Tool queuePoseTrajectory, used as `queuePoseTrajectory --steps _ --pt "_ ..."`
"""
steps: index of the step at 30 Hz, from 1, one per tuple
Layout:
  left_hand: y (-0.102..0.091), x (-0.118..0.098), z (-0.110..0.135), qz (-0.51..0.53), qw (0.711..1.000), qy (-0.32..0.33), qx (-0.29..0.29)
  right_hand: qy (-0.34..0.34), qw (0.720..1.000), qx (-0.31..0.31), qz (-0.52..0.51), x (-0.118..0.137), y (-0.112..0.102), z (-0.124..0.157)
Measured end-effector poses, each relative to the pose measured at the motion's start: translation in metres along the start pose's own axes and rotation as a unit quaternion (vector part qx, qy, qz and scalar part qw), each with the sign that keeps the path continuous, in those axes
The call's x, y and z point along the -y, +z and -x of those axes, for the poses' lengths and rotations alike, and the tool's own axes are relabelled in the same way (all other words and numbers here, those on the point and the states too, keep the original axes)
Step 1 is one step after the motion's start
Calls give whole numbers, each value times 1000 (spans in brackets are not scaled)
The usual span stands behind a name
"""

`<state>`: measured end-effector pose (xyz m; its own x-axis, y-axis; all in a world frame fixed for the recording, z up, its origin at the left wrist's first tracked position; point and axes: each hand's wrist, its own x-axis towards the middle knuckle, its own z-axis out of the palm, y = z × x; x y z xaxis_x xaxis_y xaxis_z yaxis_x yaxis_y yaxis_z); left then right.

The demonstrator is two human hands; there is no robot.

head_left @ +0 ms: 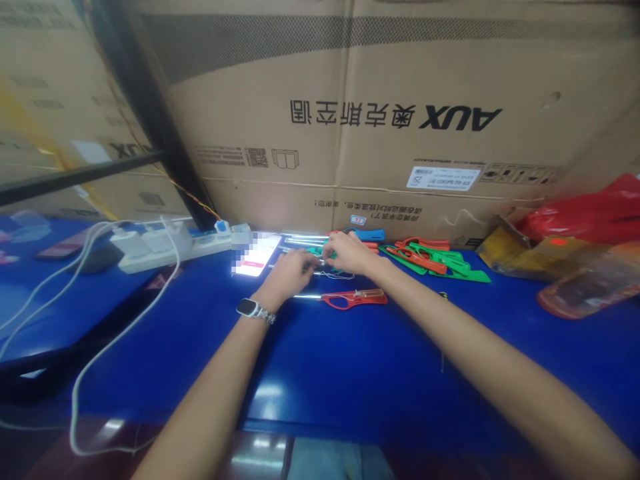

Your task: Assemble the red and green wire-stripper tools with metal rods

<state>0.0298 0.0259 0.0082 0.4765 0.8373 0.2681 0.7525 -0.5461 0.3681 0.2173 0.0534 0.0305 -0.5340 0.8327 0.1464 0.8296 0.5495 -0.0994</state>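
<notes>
- In the head view, both hands have their fingers bent in close to one another; the right hand (347, 252) bends its thumb and fingers inward as if in a pinch, but whether it is closed on anything I cannot tell (the fingertips are too small and blurred).
- The left hand (295, 272), palm turned toward the right one, curls its fingers beside it; its grip, too, I cannot make out.
- Under and around the hands lie long lighters, their metal rods pointing left; a blue lighter (370, 235) lies just beyond the right hand, and a thin white wire (340, 275) loops on the table just below the hands.
- Nearer the person, a red lighter (347, 299) lies flat on the blue table (340, 373), apart from the hands.
- To the right of the hands sits a loose pile of green and orange plastic handles (435, 259), some overlapping.
- A lit phone (266, 255) lies just left of the hands, with a white power strip (155, 255) beyond it, plugs in place.
- The left wrist wears a watch (247, 307) (white band, dark face).
- Behind everything stands a big cardboard box (370, 73), its print upside down; a red bag (585, 210) and a bottle (590, 287) are at far right.
</notes>
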Motion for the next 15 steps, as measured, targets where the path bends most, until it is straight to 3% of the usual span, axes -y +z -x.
queuePoseTrajectory --steps 5,10,12,15 --pt "-1 -7 -1 83 992 29 -95 11 995 -77 -61 -5 -16 18" --pt "-1 -24 0 187 974 83 -93 -7 978 -164 -128 5 -30 55" --pt "1 -31 0 250 963 70 -75 -1 960 -237 -151 11 -27 71" --pt "7 -40 0 373 927 20 -40 79 899 -370 -221 18 -12 92"
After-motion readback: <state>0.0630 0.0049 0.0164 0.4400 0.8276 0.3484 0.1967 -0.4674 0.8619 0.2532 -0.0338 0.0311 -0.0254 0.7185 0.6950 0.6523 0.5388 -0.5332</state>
